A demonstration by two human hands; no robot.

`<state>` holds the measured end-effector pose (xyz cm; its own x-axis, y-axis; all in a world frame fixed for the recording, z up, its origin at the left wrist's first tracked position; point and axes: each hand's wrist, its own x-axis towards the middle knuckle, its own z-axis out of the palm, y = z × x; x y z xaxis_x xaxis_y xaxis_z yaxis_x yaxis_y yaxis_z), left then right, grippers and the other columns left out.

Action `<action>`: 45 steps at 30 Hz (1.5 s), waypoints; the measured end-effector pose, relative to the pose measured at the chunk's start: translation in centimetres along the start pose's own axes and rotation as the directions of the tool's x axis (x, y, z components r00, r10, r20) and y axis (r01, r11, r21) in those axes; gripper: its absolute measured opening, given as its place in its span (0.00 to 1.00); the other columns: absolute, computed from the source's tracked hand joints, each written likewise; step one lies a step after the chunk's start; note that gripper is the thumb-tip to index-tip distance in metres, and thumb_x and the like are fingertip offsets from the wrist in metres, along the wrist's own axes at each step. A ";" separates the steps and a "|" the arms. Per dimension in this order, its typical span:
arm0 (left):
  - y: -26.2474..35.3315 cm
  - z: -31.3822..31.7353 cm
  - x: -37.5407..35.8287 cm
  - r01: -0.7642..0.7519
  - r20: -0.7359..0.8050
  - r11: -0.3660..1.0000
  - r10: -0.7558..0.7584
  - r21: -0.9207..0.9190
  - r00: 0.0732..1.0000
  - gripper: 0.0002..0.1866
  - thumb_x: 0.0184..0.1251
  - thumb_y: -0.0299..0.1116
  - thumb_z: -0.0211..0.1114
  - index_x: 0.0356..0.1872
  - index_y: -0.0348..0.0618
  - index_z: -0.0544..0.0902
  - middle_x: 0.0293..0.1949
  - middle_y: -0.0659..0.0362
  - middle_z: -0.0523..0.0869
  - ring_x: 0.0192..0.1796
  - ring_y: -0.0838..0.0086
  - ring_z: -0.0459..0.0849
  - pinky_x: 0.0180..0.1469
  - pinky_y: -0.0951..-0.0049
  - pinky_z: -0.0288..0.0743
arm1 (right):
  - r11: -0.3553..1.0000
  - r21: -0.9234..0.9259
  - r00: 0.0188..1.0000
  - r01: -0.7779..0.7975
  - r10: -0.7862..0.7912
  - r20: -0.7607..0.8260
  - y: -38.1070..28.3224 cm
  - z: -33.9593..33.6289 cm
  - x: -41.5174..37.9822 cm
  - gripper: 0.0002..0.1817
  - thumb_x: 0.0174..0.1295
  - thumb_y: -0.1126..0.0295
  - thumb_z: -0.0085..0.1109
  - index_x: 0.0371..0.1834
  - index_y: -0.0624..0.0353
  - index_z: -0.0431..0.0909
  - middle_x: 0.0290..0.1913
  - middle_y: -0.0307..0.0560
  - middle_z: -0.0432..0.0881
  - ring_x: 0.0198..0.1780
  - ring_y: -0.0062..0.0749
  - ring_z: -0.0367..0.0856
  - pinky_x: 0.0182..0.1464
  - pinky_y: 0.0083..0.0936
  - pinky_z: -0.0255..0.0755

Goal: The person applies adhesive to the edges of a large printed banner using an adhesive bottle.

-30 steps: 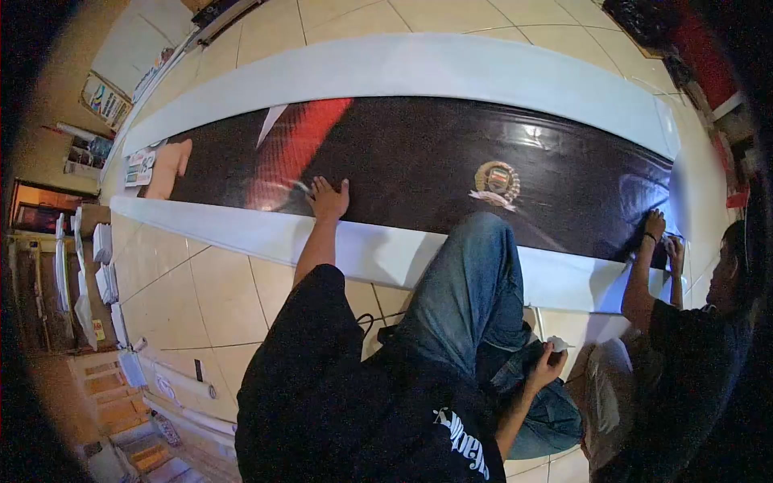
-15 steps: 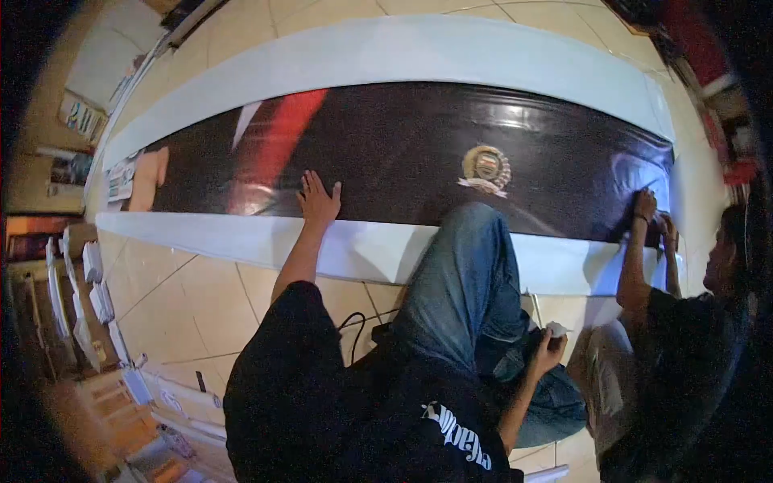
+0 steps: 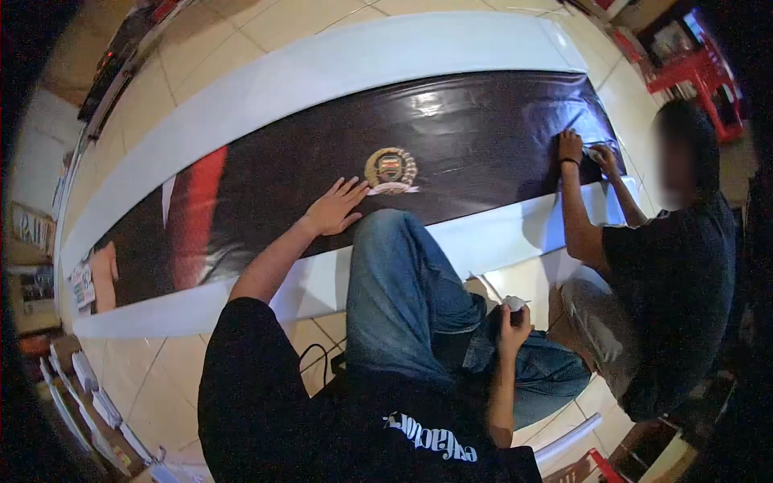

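Note:
A long dark glossy printed banner (image 3: 298,169) lies over a longer white sheet (image 3: 322,88) on the floor. My left hand (image 3: 334,208) rests flat on the banner with its fingers spread, fingertips right at the round gold emblem (image 3: 390,171). Beside my bent knee, my right hand (image 3: 515,322) pinches a small white rounded thing (image 3: 514,303) whose kind I cannot tell. At the banner's right end, a co-worker's hands (image 3: 584,153) press on its surface.
The co-worker (image 3: 668,258) crouches close on my right in a dark shirt. A red plastic stool (image 3: 700,84) stands behind them. A black cable (image 3: 314,348) loops on the tiled floor (image 3: 161,378) by my leg. Stacked white pieces (image 3: 84,374) lie at lower left.
The view has turned toward the right. My left hand has moved rightward along the banner, up to the emblem. My right hand still holds the white thing.

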<state>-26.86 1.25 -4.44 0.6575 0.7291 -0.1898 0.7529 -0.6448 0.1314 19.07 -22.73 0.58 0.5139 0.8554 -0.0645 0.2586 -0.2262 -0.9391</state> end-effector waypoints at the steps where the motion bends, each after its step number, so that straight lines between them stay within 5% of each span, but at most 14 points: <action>1: 0.2 -0.2 1.7 -0.050 0.015 0.999 0.050 0.004 0.999 0.35 0.78 0.50 0.46 0.77 0.40 0.56 0.78 0.52 0.56 0.80 0.54 0.50 0.81 0.53 0.41 | 1.000 0.001 1.000 -0.004 0.004 -0.020 0.0 -0.1 -0.2 0.13 0.63 0.76 0.67 0.49 0.67 0.80 0.45 0.45 0.85 0.47 0.27 0.81 0.53 0.25 0.74; 4: 0.4 0.3 7.5 -0.232 -0.047 0.961 0.241 0.152 0.969 0.36 0.77 0.53 0.46 0.77 0.40 0.56 0.78 0.52 0.56 0.80 0.53 0.50 0.81 0.54 0.41 | 1.000 -0.003 1.000 0.022 -0.022 0.005 0.9 -0.5 0.0 0.12 0.62 0.74 0.67 0.47 0.66 0.80 0.42 0.45 0.85 0.44 0.29 0.81 0.51 0.25 0.73; 8: 2.1 -0.6 13.5 -0.288 0.032 0.957 0.290 -0.038 0.957 0.38 0.77 0.56 0.46 0.77 0.38 0.55 0.80 0.51 0.52 0.81 0.53 0.47 0.80 0.50 0.40 | 0.996 -0.086 1.000 0.015 -0.014 0.011 0.1 -0.7 -0.1 0.12 0.61 0.75 0.67 0.46 0.66 0.81 0.43 0.46 0.86 0.44 0.29 0.82 0.51 0.26 0.74; 12: 3.9 -2.4 18.9 -0.407 0.063 0.913 0.405 0.024 0.912 0.40 0.77 0.57 0.43 0.77 0.34 0.52 0.79 0.49 0.51 0.81 0.53 0.47 0.81 0.52 0.40 | 0.983 0.131 0.991 -0.130 0.130 0.016 -0.9 -0.4 0.1 0.15 0.57 0.76 0.70 0.47 0.67 0.81 0.45 0.51 0.86 0.45 0.35 0.84 0.52 0.29 0.75; 15: 5.6 -3.0 22.6 -0.442 0.000 0.895 0.443 0.054 0.897 0.40 0.78 0.58 0.42 0.77 0.34 0.52 0.79 0.48 0.50 0.81 0.54 0.47 0.81 0.54 0.39 | 0.999 0.038 1.000 0.000 0.001 -0.023 0.1 -0.6 0.1 0.15 0.56 0.77 0.71 0.47 0.67 0.81 0.45 0.53 0.86 0.47 0.36 0.85 0.53 0.30 0.76; 22: 8.7 -3.5 31.2 -0.504 0.045 0.861 0.501 0.076 0.864 0.42 0.77 0.60 0.41 0.78 0.38 0.50 0.80 0.51 0.48 0.82 0.58 0.45 0.81 0.55 0.36 | 0.981 0.171 0.995 -0.094 0.099 -0.017 0.1 -0.6 0.0 0.15 0.55 0.79 0.70 0.46 0.66 0.81 0.46 0.52 0.87 0.47 0.35 0.85 0.53 0.29 0.76; 25: 10.4 -3.8 34.5 -0.504 0.094 0.858 0.496 0.100 0.863 0.42 0.76 0.61 0.41 0.78 0.39 0.50 0.80 0.52 0.48 0.82 0.58 0.44 0.81 0.54 0.36 | 0.974 0.203 0.992 -0.105 0.117 -0.049 -1.4 -0.5 0.3 0.16 0.54 0.81 0.70 0.46 0.66 0.81 0.47 0.53 0.87 0.49 0.35 0.85 0.55 0.30 0.77; 34: 15.8 -3.7 41.8 -0.458 -0.095 0.885 0.465 0.085 0.880 0.45 0.73 0.63 0.45 0.78 0.37 0.51 0.79 0.49 0.51 0.80 0.52 0.49 0.80 0.51 0.39 | 0.968 0.235 0.996 -0.085 0.087 0.004 -2.0 -0.9 0.9 0.16 0.55 0.79 0.71 0.48 0.64 0.81 0.46 0.52 0.88 0.48 0.36 0.87 0.53 0.30 0.78; 45: 16.1 -3.0 40.4 -0.399 -0.129 0.914 0.405 0.073 0.905 0.44 0.73 0.61 0.49 0.77 0.36 0.53 0.79 0.48 0.53 0.81 0.54 0.48 0.81 0.52 0.37 | 0.979 0.194 0.997 -0.068 0.071 -0.006 -1.9 -1.1 0.9 0.17 0.54 0.77 0.72 0.49 0.62 0.82 0.47 0.50 0.88 0.49 0.37 0.87 0.54 0.30 0.77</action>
<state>11.90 21.04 -7.05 0.9037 0.4281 0.0069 0.4240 -0.8971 0.1244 19.96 -22.07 2.70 0.5357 0.8346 -0.1286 0.0598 -0.1894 -0.9801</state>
